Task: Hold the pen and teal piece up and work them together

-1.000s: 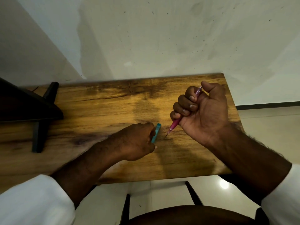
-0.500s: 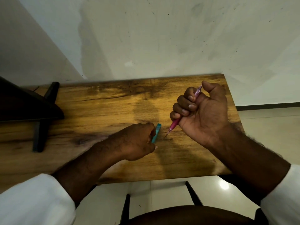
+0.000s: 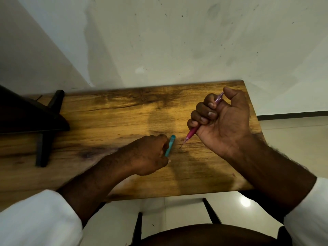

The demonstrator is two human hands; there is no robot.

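My right hand [image 3: 224,121] grips a pink mechanical pencil [image 3: 191,133] in a fist, thumb over its clear top end, its thin tip pointing down-left just above the wooden table [image 3: 115,118]. My left hand [image 3: 147,154] rests on the table and pinches a small flat teal case [image 3: 170,145] that stands on edge, a short gap left of the pencil tip. Most of the case is hidden behind my fingers.
A dark object on black legs [image 3: 42,125] sits on the table's left part. A stained white wall [image 3: 177,41] rises behind the table. Below the near edge are pale floor tiles [image 3: 177,210], black table legs and a dark rounded seat [image 3: 204,235].
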